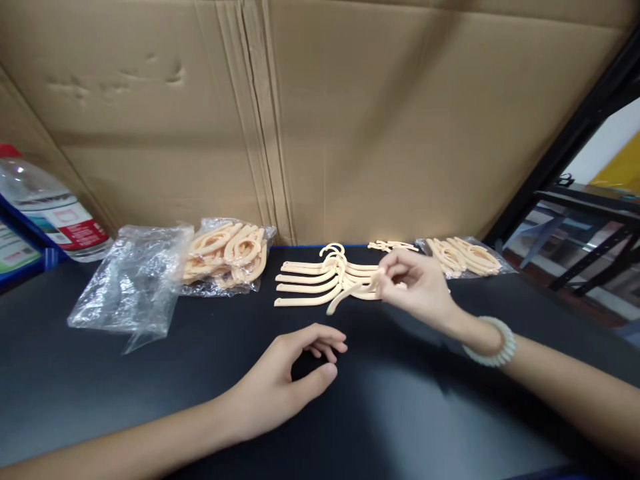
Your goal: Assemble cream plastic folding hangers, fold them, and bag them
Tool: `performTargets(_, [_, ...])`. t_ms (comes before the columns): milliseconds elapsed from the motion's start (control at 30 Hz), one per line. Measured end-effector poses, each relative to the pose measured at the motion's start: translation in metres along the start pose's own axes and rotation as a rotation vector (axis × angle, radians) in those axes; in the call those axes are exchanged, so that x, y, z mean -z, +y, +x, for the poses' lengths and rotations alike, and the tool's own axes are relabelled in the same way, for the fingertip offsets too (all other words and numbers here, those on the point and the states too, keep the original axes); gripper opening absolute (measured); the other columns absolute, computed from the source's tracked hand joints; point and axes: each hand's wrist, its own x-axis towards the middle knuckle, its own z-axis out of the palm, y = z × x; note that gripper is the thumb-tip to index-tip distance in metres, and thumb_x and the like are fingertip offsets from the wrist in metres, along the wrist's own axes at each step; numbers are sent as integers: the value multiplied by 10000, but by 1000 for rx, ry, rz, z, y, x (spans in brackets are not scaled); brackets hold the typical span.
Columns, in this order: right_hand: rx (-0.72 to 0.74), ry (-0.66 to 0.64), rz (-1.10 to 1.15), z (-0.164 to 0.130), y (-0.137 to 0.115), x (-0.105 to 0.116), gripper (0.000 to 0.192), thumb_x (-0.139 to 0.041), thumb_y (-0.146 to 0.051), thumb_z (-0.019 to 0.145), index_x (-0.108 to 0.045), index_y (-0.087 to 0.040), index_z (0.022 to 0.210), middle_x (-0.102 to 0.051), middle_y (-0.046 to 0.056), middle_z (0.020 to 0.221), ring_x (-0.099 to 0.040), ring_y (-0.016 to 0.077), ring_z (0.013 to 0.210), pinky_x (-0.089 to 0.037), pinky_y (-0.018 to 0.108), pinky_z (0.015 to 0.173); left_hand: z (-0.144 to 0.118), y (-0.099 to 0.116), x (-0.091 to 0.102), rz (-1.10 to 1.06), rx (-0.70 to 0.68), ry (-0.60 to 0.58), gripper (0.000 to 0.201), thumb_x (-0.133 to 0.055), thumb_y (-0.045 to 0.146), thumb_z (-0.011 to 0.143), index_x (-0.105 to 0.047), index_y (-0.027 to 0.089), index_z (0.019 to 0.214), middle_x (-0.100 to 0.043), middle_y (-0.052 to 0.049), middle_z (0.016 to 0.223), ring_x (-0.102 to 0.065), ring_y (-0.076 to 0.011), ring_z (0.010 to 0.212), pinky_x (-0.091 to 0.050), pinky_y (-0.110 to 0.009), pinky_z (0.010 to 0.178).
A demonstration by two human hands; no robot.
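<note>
Nearest to us, our left hand (295,373) rests on the black tabletop (100,393), fingers loosely curled and thumb out, holding nothing; its forearm is cut off at the lower edge. Our right hand (413,283) reaches farther in, a pale bead bracelet (493,343) on the wrist, and its fingertips pinch one small peach plastic hanger (350,293) at the right end of the stack of hangers (320,277), which lies spread near the back of the tabletop. We cannot tell how much of the hanger the fingers cover, since motion blurs them. Left of the stack sits a clear bag of hangers (227,257), and beside that a crumpled empty plastic bag (133,283). Right of our hand, another bag of hangers (465,257) lies partly hidden behind the knuckles, with a few loose pieces (393,246) just beside it. A water bottle (45,210) lies at the far left, cut off by the edge; its red and white label is too small to read. Cardboard (350,120) walls the back.
</note>
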Motion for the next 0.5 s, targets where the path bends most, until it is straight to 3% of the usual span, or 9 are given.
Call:
performTargets(100, [-151,-147,329,-20,-20,-23,119,-573,-226,808,-481,-203,737,-666,7,559,-623,136,458,-497,235,459,1,-3,-3,-169,41,5,414,-558,278,868,-511,213,1274,-649,-92,1110,-627,-200,919,-489,-344,822])
performTargets(167, [-188,-209,363,-30,-24,-34,116,-546,-211,816,-495,-193,714,-655,9,556,-608,126,454,-481,226,452,2,-4,-5,-283,64,59,408,-592,292,852,-526,228,1249,-645,-74,1061,-619,-198,923,-492,-332,813])
performTargets(300, [-29,-367,127,-40,-25,-43,89,-563,-145,792,-598,-163,712,-583,-20,553,-506,85,458,-400,205,455,5,-4,-8,-417,126,182,129,-644,292,831,-648,178,891,-633,-35,913,-587,-133,742,-497,-267,719])
performTargets(367, [88,-432,22,-39,-23,-39,54,-618,-199,814,-641,-163,781,-592,-18,597,-512,90,504,-408,215,496,6,-4,-7,-428,135,225,159,-640,303,845,-618,161,777,-616,-12,794,-553,-110,655,-478,-240,643])
performTargets(500, [180,-319,-243,-25,-2,-13,158,-623,-330,872,-647,-180,919,-665,35,788,-592,150,699,-474,276,655,9,-10,1,-467,137,303,204,-596,344,888,-551,171,789,-622,1,721,-564,-115,612,-461,-242,600])
